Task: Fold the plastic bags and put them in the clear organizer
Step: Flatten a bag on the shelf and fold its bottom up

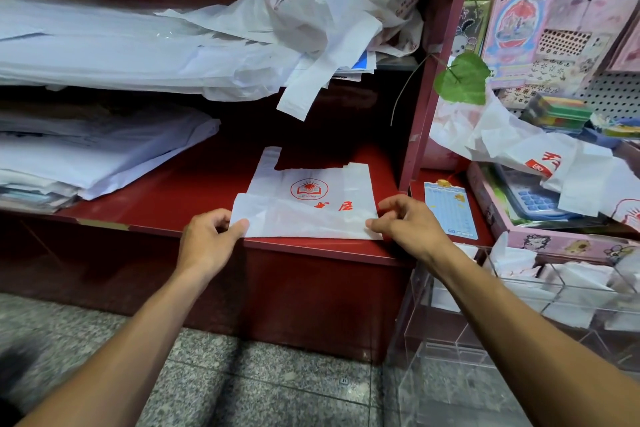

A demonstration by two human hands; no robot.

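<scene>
Head view: both hands pinch the white plastic bag (304,204) at its near corners.
Left hand (207,243) and right hand (408,222) should lift evenly, folding it flat on the red shelf (180,198).

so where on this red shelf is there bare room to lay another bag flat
Bare red shelf lies between the paper stack and the bag being folded, and behind that bag. The upper shelf is crowded with loose bags.

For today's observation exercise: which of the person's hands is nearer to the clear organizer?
Right. The right hand pinches the bag's right corner, just up and left of the clear organizer. The left hand holds the bag's far corner, farther away.
</scene>
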